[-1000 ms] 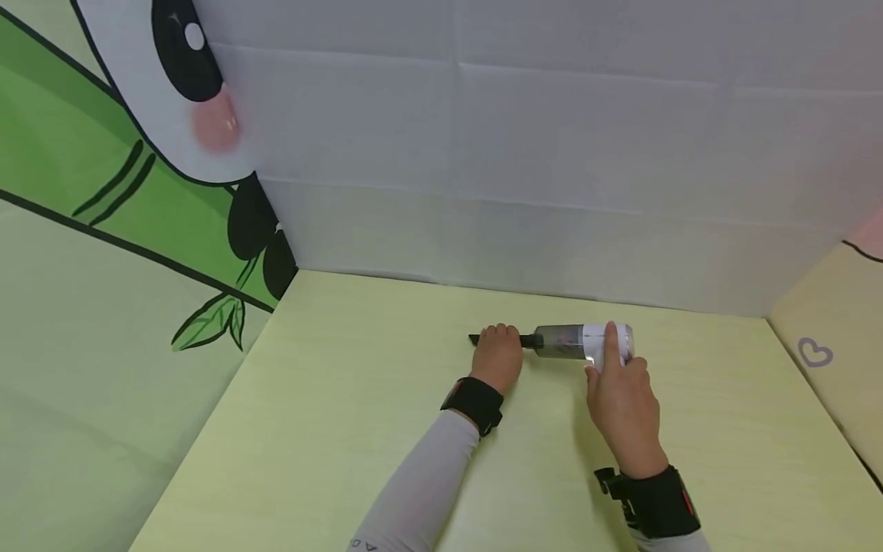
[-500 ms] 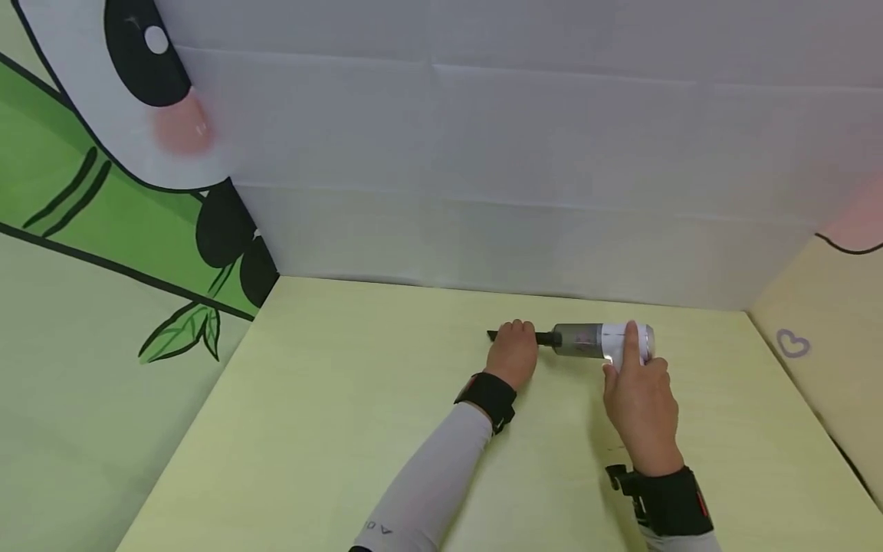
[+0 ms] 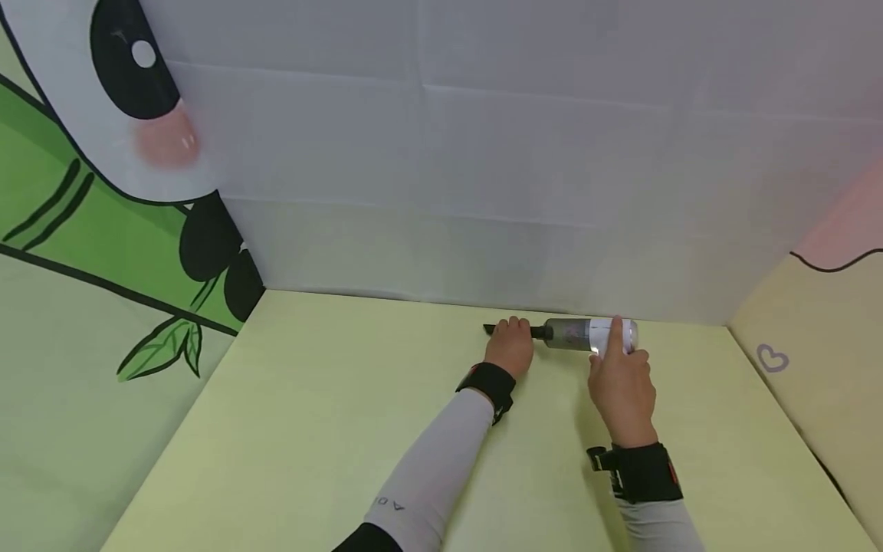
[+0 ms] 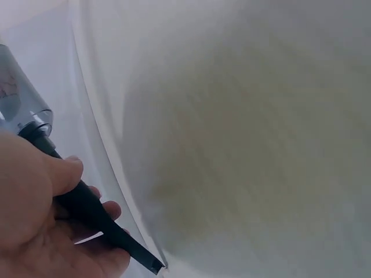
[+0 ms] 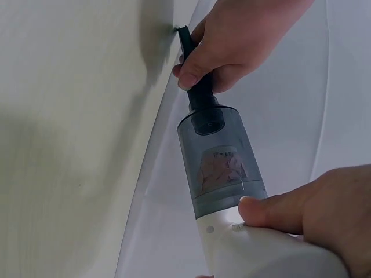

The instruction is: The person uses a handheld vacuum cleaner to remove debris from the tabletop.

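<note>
A handheld vacuum cleaner (image 3: 569, 334) lies level near the back of the table, with a white body and a smoky clear dust cup (image 5: 220, 159). Pinkish scraps show inside the cup. My left hand (image 3: 510, 349) grips the black nozzle (image 4: 87, 208), thumb on one side and fingers on the other. The nozzle's slanted tip pokes out to the left of the hand. Around the white body, my right hand (image 3: 623, 391) holds on, its index finger stretched along the top. In the right wrist view that hand's thumb presses the white casing (image 5: 255, 249) near a small button.
The pale yellow tabletop (image 3: 331, 429) meets a grey-white back wall covering (image 3: 428, 176) just behind the vacuum cleaner. A printed side panel (image 3: 69, 429) rises at the left, and a cream panel (image 3: 828, 368) with a heart stands at the right.
The head view has shifted, so the scene sits further left and lower. Both hands, still holding the vacuum cleaner, are now closer to the back wall.
</note>
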Motion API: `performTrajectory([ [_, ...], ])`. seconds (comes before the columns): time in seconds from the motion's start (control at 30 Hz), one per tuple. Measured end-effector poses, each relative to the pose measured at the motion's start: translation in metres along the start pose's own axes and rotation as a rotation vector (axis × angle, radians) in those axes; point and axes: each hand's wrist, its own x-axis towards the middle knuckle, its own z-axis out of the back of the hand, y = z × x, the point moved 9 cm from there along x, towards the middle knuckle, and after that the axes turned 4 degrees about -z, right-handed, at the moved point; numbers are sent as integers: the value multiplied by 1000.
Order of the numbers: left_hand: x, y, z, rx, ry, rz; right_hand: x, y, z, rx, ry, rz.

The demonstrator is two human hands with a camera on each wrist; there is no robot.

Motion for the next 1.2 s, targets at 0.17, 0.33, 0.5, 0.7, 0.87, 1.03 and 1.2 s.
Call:
performTrajectory([
  [0.17, 4, 4, -6, 22, -32, 17, 0, 4, -1, -10, -10, -14],
  [0.33, 7, 7, -7, 28, -55, -3, -1, 11, 1, -21, -50, -7],
  [0.5, 5, 14, -1, 40, -21, -19, -2, 21, 1, -34, -59, 13],
  [0.7, -4, 25, 11, 52, 25, -16, -6, 31, 1, -53, -25, 28],
  [0.87, -12, 31, 8, 54, 88, 4, -11, 34, 1, -51, -5, 63],
  [1.03, -16, 34, 2, 55, 118, 28, -14, 34, 1, -42, 20, 72],
  [1.2, -20, 27, 4, 38, 152, 42, -17, 24, 4, -39, 65, 42],
])
